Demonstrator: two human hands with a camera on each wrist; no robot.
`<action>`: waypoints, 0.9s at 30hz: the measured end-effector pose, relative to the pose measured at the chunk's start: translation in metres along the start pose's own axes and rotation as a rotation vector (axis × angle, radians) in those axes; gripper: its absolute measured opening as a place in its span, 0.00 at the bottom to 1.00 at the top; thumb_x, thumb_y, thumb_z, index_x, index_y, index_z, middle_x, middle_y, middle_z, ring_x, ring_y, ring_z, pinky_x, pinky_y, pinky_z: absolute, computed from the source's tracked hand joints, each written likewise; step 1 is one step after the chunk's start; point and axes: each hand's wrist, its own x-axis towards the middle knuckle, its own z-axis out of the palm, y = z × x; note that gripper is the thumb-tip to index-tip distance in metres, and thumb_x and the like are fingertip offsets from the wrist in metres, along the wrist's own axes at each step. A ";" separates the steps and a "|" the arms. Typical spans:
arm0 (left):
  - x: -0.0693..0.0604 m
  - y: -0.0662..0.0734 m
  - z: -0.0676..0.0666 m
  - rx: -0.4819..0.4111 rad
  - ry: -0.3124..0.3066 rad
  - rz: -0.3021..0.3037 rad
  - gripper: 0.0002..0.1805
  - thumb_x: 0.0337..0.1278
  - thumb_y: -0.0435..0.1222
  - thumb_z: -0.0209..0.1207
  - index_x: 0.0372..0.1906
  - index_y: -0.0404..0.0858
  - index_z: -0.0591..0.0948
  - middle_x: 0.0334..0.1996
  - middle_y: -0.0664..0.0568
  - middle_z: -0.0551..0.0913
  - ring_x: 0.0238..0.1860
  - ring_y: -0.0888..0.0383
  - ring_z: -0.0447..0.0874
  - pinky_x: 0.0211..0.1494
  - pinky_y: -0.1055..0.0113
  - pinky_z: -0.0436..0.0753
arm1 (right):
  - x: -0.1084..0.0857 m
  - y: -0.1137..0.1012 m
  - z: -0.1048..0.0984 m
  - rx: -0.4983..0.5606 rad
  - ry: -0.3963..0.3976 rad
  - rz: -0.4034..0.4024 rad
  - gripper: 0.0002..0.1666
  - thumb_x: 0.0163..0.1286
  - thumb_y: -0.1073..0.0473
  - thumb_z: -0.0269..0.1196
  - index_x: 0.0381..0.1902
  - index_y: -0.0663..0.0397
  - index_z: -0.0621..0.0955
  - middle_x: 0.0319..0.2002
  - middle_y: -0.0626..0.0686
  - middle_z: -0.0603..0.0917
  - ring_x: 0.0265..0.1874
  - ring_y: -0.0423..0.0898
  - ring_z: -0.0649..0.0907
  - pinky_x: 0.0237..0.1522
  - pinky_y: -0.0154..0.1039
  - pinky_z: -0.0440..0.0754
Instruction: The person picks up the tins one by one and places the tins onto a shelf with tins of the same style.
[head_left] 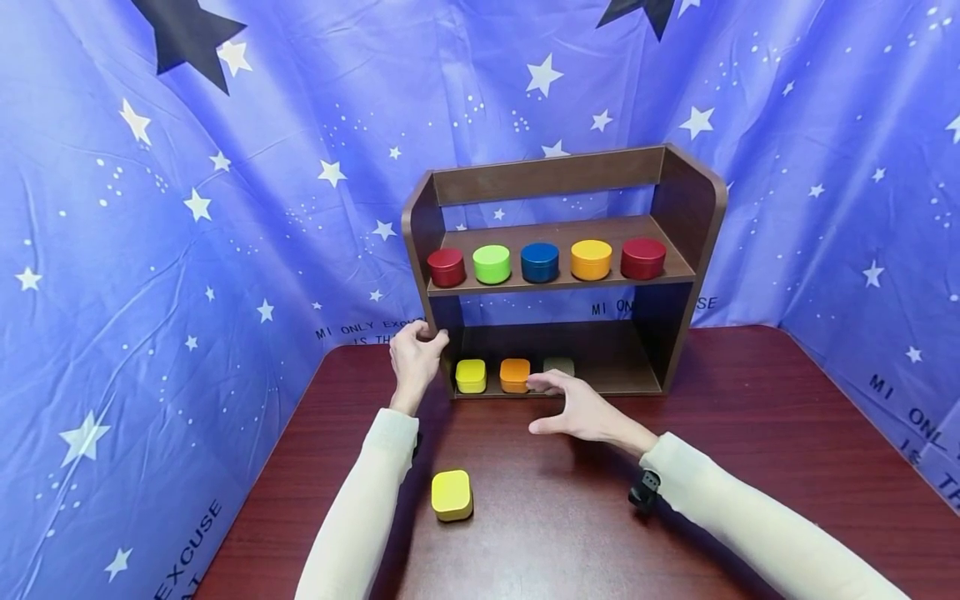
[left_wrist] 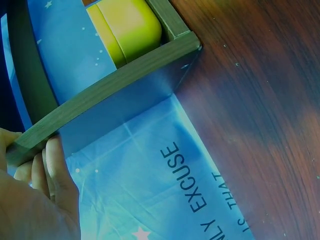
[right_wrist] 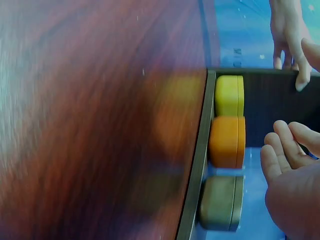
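Note:
My left hand (head_left: 416, 360) grips the left side panel (left_wrist: 110, 85) of a brown two-tier shelf (head_left: 547, 177), thumb on one face and fingers on the other. My right hand (head_left: 585, 410) is in front of the lower tier, fingers loosely extended and nothing held. Beside its fingertips on that tier is an orange square tin (head_left: 515, 376). A yellow square tin (head_left: 471, 377) stands left of it, and a grey-green square tin (right_wrist: 220, 202) stands to the right, partly hidden by the right hand in the head view.
Another yellow square tin (head_left: 452, 495) rests on the red-brown table (head_left: 555, 533) between the forearms. Several round tins, including a green one (head_left: 491, 264) and a blue one (head_left: 540, 262), line the upper tier. A blue starry curtain (head_left: 225, 275) surrounds the table's back and sides.

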 end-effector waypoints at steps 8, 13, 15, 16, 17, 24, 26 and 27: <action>0.000 0.000 0.000 0.001 -0.004 -0.003 0.10 0.54 0.43 0.73 0.32 0.39 0.90 0.34 0.44 0.93 0.40 0.41 0.89 0.45 0.48 0.81 | -0.003 -0.014 0.020 -0.003 -0.023 -0.050 0.44 0.59 0.52 0.82 0.71 0.62 0.80 0.62 0.59 0.88 0.60 0.60 0.85 0.67 0.55 0.83; 0.000 0.001 0.000 -0.003 -0.006 -0.009 0.11 0.54 0.43 0.73 0.32 0.39 0.90 0.34 0.44 0.93 0.40 0.41 0.89 0.45 0.48 0.81 | -0.005 -0.021 0.035 0.003 -0.075 -0.079 0.45 0.60 0.51 0.81 0.71 0.60 0.79 0.63 0.63 0.87 0.60 0.63 0.85 0.66 0.56 0.83; 0.000 0.001 0.000 -0.004 -0.006 -0.011 0.11 0.54 0.44 0.73 0.32 0.40 0.90 0.34 0.44 0.93 0.40 0.42 0.89 0.46 0.48 0.81 | -0.006 -0.024 0.041 0.003 -0.088 -0.091 0.45 0.60 0.51 0.82 0.71 0.61 0.79 0.63 0.64 0.87 0.60 0.64 0.85 0.66 0.55 0.83; 0.000 0.001 0.001 -0.006 -0.007 -0.012 0.11 0.54 0.44 0.73 0.32 0.40 0.90 0.34 0.44 0.93 0.40 0.42 0.89 0.46 0.48 0.81 | -0.006 -0.025 0.044 0.005 -0.092 -0.096 0.45 0.59 0.50 0.82 0.71 0.61 0.79 0.63 0.64 0.87 0.60 0.64 0.85 0.66 0.55 0.83; 0.000 0.001 0.001 -0.008 -0.008 -0.012 0.11 0.54 0.44 0.73 0.32 0.39 0.90 0.34 0.44 0.93 0.40 0.42 0.89 0.46 0.48 0.81 | -0.006 -0.027 0.046 0.005 -0.095 -0.104 0.45 0.59 0.51 0.82 0.71 0.61 0.79 0.62 0.65 0.87 0.59 0.64 0.85 0.66 0.54 0.83; 0.001 -0.001 0.001 -0.016 -0.017 -0.022 0.11 0.55 0.44 0.73 0.32 0.39 0.89 0.35 0.44 0.93 0.41 0.41 0.89 0.46 0.48 0.81 | -0.004 -0.033 0.065 -0.019 -0.150 -0.140 0.46 0.58 0.50 0.82 0.69 0.63 0.79 0.60 0.64 0.87 0.58 0.62 0.86 0.65 0.52 0.84; 0.001 0.000 0.001 -0.011 -0.012 -0.023 0.11 0.55 0.44 0.73 0.33 0.40 0.90 0.35 0.44 0.93 0.40 0.42 0.89 0.46 0.47 0.81 | -0.003 -0.035 0.069 -0.008 -0.172 -0.144 0.46 0.58 0.50 0.82 0.70 0.63 0.79 0.60 0.65 0.87 0.58 0.63 0.86 0.66 0.53 0.84; 0.001 0.000 0.001 -0.010 -0.011 -0.023 0.11 0.55 0.44 0.73 0.33 0.40 0.90 0.35 0.44 0.93 0.40 0.42 0.89 0.46 0.47 0.81 | -0.002 -0.036 0.072 -0.004 -0.181 -0.148 0.46 0.58 0.51 0.82 0.70 0.64 0.79 0.61 0.65 0.87 0.59 0.63 0.86 0.66 0.54 0.84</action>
